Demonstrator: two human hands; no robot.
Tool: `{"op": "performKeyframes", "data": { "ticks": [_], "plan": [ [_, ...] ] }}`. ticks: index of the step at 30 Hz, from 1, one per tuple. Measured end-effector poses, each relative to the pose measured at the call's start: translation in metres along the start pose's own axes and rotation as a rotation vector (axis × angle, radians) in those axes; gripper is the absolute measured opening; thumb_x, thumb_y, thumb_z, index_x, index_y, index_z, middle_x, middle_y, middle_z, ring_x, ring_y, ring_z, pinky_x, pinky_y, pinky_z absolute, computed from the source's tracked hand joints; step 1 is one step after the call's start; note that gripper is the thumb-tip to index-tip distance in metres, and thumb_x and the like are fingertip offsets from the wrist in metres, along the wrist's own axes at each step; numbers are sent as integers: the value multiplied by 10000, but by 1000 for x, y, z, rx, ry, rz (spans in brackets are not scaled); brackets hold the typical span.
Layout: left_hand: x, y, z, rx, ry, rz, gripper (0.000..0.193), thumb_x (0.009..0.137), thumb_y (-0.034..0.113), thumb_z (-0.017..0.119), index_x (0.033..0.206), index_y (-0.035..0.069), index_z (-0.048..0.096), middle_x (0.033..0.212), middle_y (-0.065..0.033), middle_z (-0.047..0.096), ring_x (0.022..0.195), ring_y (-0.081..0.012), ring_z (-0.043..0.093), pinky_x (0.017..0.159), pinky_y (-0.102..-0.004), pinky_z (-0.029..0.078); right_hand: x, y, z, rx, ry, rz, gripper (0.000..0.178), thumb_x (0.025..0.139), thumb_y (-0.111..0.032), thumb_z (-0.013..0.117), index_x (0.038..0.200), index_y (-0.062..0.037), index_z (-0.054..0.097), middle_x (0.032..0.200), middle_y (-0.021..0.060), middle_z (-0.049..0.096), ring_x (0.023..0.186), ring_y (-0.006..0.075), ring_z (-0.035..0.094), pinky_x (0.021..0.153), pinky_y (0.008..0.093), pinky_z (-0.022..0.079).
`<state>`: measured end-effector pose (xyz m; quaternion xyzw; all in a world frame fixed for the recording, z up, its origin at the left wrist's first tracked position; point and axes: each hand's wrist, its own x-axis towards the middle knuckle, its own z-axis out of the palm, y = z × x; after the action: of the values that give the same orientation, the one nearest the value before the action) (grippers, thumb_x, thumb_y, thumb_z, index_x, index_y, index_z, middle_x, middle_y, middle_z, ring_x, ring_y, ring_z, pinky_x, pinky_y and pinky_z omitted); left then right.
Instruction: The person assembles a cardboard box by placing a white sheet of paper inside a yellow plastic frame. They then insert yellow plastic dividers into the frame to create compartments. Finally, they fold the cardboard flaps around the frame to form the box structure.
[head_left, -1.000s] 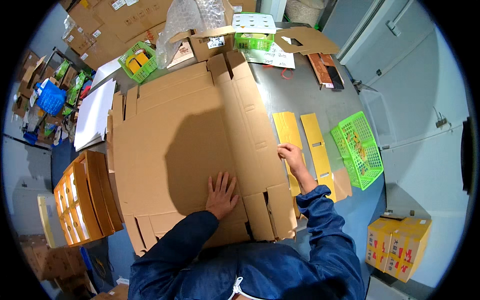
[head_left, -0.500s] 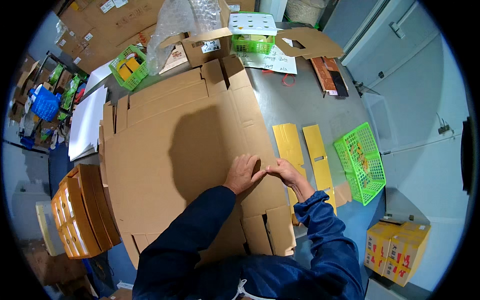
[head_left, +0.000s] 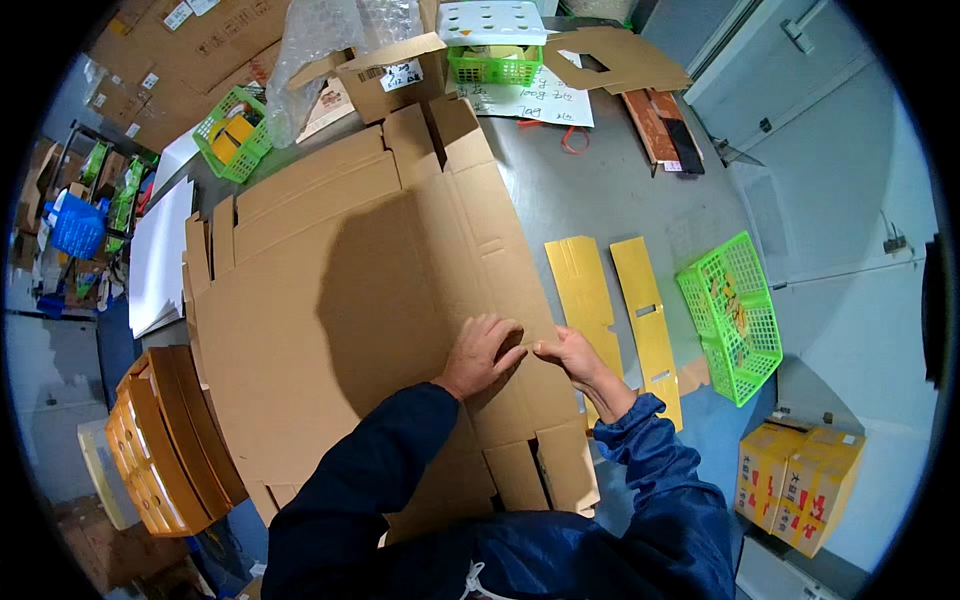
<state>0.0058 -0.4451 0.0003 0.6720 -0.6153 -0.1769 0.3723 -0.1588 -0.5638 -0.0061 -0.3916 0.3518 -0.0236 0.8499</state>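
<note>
A large flattened cardboard box (head_left: 385,300) lies in front of me on the metal table. My left hand (head_left: 483,357) rests on its right part, fingers bent and closed against the board, thumb tip pointing at the right thumb. My right hand (head_left: 582,365) pinches the box's right edge, its thumb on top and its other fingers mostly hidden beyond the edge. The two thumbs are close together. Right of the box lie two yellow card strips with cut slots, a nearer strip (head_left: 580,285) and a farther strip (head_left: 646,325).
A green basket (head_left: 728,318) with small yellow pieces stands at the right table edge. Another green basket (head_left: 233,133) and bubble wrap (head_left: 318,70) are at the far left. Taped cartons (head_left: 800,487) stand low right; a wooden drawer cabinet (head_left: 165,440) stands left.
The view has shifted slightly, so the box and table sit a little differently in it. Both hands stay at the right part of the box, with the thumbs slightly farther apart.
</note>
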Motion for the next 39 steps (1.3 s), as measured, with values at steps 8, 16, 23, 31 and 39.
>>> {"op": "performKeyframes", "data": {
  "ticks": [8,16,23,31,39],
  "plan": [
    [2,1,-3,-20,-16,-3,267,806,234,663,1014,98,566,906,-79,541,867,-269,497,758,-369,370,1,-2,-6,92,-89,66,289,814,-56,605,1096,-11,559,970,57,632,828,135,617,735,275,509],
    [3,-1,-1,-12,-35,-5,264,806,238,656,1006,97,556,879,-78,516,855,-267,489,763,-372,367,5,-5,4,40,-41,47,271,751,-16,593,1020,3,585,880,47,625,743,114,593,672,260,492],
    [3,-2,1,16,-44,-19,260,785,217,680,968,83,552,863,-81,507,831,-272,484,749,-371,366,7,-5,4,-179,78,33,253,748,-21,599,997,24,586,873,49,621,743,123,584,659,267,480],
    [3,-1,2,-19,-6,-2,294,771,205,696,999,78,560,920,-86,532,861,-273,501,760,-369,373,-1,-6,-3,119,-42,152,280,775,1,567,1055,3,566,915,66,620,801,148,604,720,292,501],
    [2,-2,1,-36,-40,-43,252,787,194,675,980,76,565,936,-83,535,874,-275,504,759,-370,367,4,-9,-1,129,-69,169,244,758,0,577,1002,-11,568,869,40,599,763,129,586,688,277,492]
  ]
}}
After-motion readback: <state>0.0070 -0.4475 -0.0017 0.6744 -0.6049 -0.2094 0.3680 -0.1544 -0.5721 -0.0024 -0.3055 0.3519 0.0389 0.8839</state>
